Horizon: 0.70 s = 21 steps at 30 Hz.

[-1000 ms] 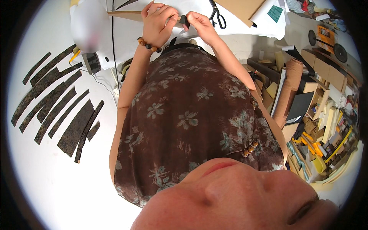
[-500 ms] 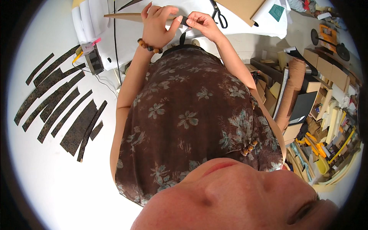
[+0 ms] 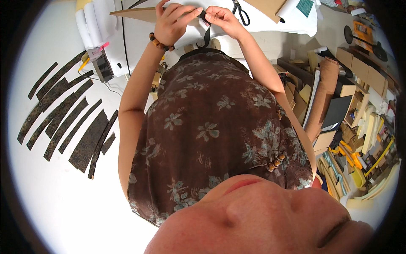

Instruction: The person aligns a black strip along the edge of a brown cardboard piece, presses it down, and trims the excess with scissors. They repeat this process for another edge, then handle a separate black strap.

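My right hand point(image 3: 224, 21) pinches a narrow dark strip point(image 3: 207, 37) between thumb and fingers. The strip's loose end hangs down and curls near my waist. On the strip's other side, my left hand point(image 3: 172, 23), with a beaded bracelet at the wrist, has its thumb and a fingertip together at the strip's upper end; its other fingers are spread. Behind the left hand a flat brown piece point(image 3: 133, 14) with a pointed end lies over the white table point(image 3: 270, 29). Black-handled scissors point(image 3: 242, 12) rest right of my right hand.
Several dark patterned fabric strips point(image 3: 86, 142) lie on a white surface at left. White rolls point(image 3: 91, 23) and a small black device point(image 3: 102, 67) with a cord are nearer the table. Brown board point(image 3: 268, 6) and a green mat piece point(image 3: 304, 12) lie at upper right. Rolls and boxes crowd the right.
My left hand has shifted slightly left and its fingers have drawn in toward the strip. More of the strip's curled end now hangs below my hands.
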Motion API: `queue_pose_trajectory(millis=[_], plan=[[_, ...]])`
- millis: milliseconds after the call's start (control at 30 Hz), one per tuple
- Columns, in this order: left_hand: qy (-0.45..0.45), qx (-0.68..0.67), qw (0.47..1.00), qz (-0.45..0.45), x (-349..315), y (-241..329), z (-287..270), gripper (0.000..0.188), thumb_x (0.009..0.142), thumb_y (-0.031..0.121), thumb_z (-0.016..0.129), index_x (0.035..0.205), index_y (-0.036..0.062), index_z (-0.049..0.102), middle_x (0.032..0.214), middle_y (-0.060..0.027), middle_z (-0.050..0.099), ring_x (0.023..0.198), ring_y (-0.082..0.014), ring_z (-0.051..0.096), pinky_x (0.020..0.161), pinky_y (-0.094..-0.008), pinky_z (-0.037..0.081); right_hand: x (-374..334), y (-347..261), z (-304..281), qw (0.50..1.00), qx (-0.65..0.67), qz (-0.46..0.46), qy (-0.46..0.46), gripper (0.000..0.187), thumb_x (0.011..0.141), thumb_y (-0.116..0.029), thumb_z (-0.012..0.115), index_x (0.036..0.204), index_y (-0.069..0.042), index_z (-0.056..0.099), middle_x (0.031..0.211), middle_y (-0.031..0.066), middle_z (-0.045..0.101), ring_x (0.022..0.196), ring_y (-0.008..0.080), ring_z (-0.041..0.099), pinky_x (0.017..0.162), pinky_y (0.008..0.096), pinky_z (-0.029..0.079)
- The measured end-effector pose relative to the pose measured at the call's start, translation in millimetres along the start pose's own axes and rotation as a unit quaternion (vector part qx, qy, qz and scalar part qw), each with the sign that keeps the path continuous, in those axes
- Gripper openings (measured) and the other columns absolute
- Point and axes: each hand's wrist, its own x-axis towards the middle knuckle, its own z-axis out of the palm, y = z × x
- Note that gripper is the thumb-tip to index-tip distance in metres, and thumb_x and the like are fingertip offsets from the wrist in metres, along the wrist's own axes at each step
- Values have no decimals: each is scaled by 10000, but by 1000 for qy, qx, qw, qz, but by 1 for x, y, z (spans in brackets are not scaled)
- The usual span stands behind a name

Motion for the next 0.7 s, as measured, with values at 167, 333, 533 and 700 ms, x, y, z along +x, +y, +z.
queue_pose_trajectory(millis=[167,333,533,700], plan=[[24,-29,999,3,-3,-10,-1,516,632,-89,669,1054,197,740,934,53,661,810,-131,585,839,-312,321,5,-21,-4,995,56,64,-48,182,965,-222,607,870,-69,583,767,-26,614,717,71,562,661,216,445],[26,-66,992,-103,14,-7,-27,371,658,-142,661,934,88,755,855,-22,694,745,-165,614,779,-303,372,11,-36,-8,986,64,117,-100,108,973,-140,583,968,-33,599,838,-4,643,766,73,590,673,224,462],[84,-84,990,-79,-2,0,-29,381,640,-178,641,980,-18,704,818,-152,685,712,-246,622,730,-343,488,22,-45,-8,988,53,19,-141,139,935,-113,639,892,10,589,765,46,651,710,94,629,633,233,488],[230,-31,971,-56,-32,-6,-35,121,795,-93,689,914,-107,670,823,-204,695,670,-226,659,616,-293,540,29,-50,1,984,-19,-29,-177,261,914,-214,680,803,7,597,672,49,649,586,91,618,531,220,483]])
